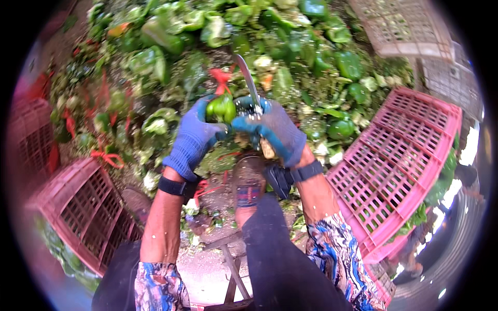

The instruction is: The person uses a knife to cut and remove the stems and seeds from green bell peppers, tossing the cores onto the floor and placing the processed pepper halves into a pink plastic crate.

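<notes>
In a blue knitted glove, my left hand (196, 136) is closed round a green bell pepper (222, 109). My right hand (272, 129), gloved in blue and teal, grips a knife whose curved blade (248, 78) points up and away from me. Part of its pale handle (267, 149) shows below that palm. Both hands are close together over a heap of cut green peppers (207, 31) and scraps. Pale bits lie on the right glove's fingers. How the right fingers touch the pepper is hard to make out.
A pink plastic crate (389, 166) leans on the right, another (85, 207) at the lower left. Paler crates (402, 26) stand at the upper right. Red ties (108, 158) lie among the scraps. My shoe (248, 179) rests below my hands, near a stool-like frame (231, 269).
</notes>
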The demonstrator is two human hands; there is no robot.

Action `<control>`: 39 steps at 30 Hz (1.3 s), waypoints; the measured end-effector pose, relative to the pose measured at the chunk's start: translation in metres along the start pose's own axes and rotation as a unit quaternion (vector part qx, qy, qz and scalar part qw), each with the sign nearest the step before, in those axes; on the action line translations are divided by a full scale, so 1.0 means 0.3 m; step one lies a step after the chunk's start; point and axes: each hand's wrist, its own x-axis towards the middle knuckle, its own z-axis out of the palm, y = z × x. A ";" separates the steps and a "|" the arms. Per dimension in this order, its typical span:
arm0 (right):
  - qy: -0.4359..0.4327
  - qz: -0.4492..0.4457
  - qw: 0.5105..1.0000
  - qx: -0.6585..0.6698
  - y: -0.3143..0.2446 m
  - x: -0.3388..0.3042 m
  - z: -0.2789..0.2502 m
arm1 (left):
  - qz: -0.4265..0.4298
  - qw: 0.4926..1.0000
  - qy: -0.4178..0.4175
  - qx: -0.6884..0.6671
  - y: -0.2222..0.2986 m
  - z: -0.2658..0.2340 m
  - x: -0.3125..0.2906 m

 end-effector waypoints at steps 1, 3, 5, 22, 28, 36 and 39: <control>0.013 -0.005 1.000 -0.023 0.001 -0.023 0.053 | 0.116 0.991 0.003 0.070 0.007 -0.024 -0.021; 0.049 0.015 0.999 -0.002 0.025 -0.072 0.147 | 0.090 0.996 0.001 -0.004 -0.003 -0.074 -0.124; 0.043 -0.023 0.998 -0.026 0.056 -0.141 0.210 | 0.026 0.994 0.001 -0.103 -0.070 -0.150 -0.187; -0.013 -0.113 0.986 -0.123 -0.035 -0.190 0.204 | 0.094 0.984 -0.031 -0.151 -0.044 -0.153 -0.342; 0.046 -0.060 0.975 -0.210 -0.027 -0.225 0.156 | 0.102 0.981 -0.079 -0.142 -0.003 -0.169 -0.323; 0.138 -0.065 0.987 0.046 -0.112 -0.309 0.067 | 0.080 0.962 -0.083 -0.246 -0.046 -0.112 -0.306; 0.213 -0.116 0.968 0.058 -0.134 -0.292 -0.004 | 0.016 0.939 -0.060 -0.337 -0.072 -0.149 -0.328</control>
